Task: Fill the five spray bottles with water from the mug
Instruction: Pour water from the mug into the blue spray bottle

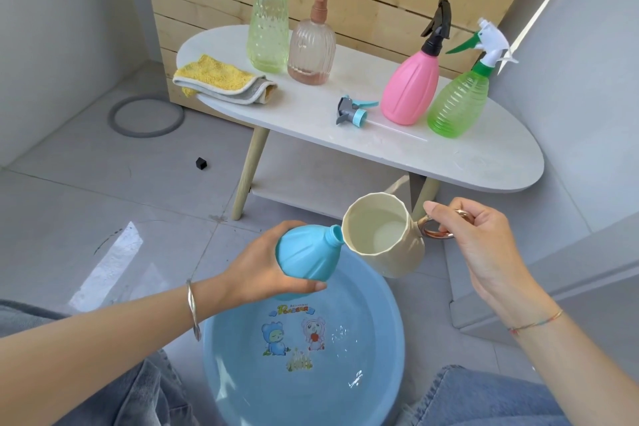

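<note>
Four bottles stand on the white table [484, 162] with their heads on: the pale green bottle [268, 21], the brownish bottle [311, 48], the pink bottle [409, 86] and the bright green bottle [458, 98]. The fifth, the blue bottle [307, 252], is open (its spray head [352, 111] lies apart on the table) and is held tilted above the blue basin [235, 356], its neck at the rim of the mug [383, 235], touching it or nearly so. The left hand [256, 273] has its fingers curled round the wide body of the blue bottle; the right hand [484, 245] pinches the copper handle [437, 228] of the mug between thumb and fingers. I judge the bottle to be thin, light plastic which gives way if squeezed, so a gentle hold on the wide body suits it, and it will grow heavier as it fills. The mug looks stiff, and its water hangs away from the handle; a wet handle may slip, so such a narrow neck asks for a slow tilt.
</note>
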### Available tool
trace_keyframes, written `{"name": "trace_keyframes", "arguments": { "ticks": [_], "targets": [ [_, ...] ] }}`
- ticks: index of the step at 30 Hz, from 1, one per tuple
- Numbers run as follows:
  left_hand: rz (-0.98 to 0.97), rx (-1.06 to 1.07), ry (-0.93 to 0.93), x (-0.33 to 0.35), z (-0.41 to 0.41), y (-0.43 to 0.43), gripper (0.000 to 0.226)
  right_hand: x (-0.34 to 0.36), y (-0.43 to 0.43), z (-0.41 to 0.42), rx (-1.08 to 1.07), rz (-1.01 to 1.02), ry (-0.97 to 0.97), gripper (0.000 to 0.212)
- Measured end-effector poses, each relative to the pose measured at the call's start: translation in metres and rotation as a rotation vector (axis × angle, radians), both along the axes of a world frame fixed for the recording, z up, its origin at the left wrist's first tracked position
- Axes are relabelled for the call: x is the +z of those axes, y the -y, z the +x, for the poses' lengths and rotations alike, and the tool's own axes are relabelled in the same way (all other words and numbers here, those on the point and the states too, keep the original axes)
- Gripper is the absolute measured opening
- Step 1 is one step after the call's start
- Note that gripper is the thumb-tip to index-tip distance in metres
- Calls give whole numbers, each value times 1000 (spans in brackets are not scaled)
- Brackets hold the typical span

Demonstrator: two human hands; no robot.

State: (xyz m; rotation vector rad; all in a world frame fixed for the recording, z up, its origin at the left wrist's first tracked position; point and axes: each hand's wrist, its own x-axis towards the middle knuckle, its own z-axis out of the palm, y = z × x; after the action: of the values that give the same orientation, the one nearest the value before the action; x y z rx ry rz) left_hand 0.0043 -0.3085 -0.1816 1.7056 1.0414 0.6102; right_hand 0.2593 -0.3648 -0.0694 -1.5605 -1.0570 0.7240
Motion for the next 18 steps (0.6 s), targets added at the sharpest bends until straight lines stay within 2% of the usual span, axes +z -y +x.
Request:
{"name": "trace_keyframes", "arguments": {
  "ticks": [18],
  "targets": [
    [-15, 10, -24, 4, 0, 5, 76, 6, 2, -5, 28, -6, 46, 41]
  ]
}}
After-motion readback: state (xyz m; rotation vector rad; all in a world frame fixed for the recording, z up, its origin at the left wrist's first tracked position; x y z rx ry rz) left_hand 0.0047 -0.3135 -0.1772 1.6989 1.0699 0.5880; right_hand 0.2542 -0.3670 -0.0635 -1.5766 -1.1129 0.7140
